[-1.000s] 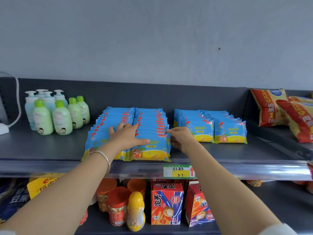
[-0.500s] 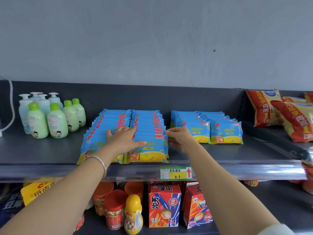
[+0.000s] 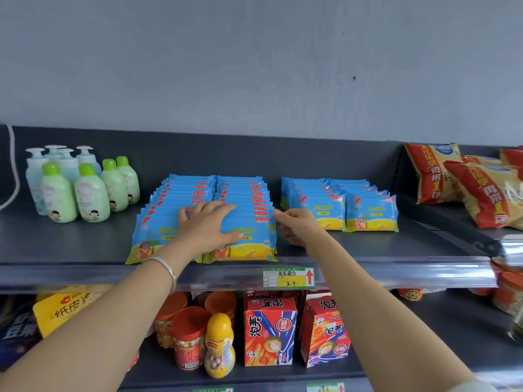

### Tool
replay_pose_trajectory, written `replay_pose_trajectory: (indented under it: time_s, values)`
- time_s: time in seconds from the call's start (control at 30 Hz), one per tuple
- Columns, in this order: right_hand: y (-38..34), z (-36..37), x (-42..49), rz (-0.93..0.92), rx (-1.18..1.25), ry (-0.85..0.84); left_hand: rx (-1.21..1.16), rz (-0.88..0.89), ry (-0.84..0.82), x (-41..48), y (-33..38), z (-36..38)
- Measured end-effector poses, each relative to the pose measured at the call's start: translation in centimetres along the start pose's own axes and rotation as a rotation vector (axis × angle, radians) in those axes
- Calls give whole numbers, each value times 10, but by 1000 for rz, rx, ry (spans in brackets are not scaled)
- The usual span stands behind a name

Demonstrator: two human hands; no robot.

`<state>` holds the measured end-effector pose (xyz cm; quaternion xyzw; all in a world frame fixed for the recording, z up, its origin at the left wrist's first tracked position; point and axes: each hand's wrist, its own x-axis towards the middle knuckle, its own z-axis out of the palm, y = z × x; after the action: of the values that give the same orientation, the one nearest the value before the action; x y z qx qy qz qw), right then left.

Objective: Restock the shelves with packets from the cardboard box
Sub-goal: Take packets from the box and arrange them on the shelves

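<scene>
Two side-by-side rows of blue and yellow packets lean back on the dark upper shelf. My left hand lies flat with spread fingers across the front packets, where the two rows meet. My right hand touches the right edge of the right row with fingers partly bent; nothing is held in it that I can see. A second block of the same packets stands further right. The cardboard box is out of view.
Green and blue pump bottles stand at the shelf's left. Red and yellow snack bags lean at the right. A price tag sits on the shelf rail. Below are red cartons, jars and a yellow bottle.
Both hands stay on the packet rows with almost no movement. The view has shifted slightly, so the shelf sits a little lower and to the left in the frame.
</scene>
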<state>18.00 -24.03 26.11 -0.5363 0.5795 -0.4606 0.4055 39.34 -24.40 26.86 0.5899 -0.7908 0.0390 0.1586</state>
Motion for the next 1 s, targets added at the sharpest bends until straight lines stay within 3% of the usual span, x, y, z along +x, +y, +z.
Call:
replay_pose_trajectory:
  time_s: [0.1, 0.27, 0.5, 0.77, 1.0]
  values:
    - [0, 3, -6, -57, -155, -66, 29, 9, 30, -3, 0, 3]
    - [-6, 9, -12, -58, -199, -14, 51, 26, 48, -8, 2, 4]
    - [-12, 11, -23, -185, -368, 211, -14, 113, 150, -24, -1, 0]
    - [-6, 21, -37, -261, -416, 293, -117, 231, 266, -26, 2, -2]
    - [8, -4, -61, -328, -580, 406, -201, 365, 322, -11, 46, 9]
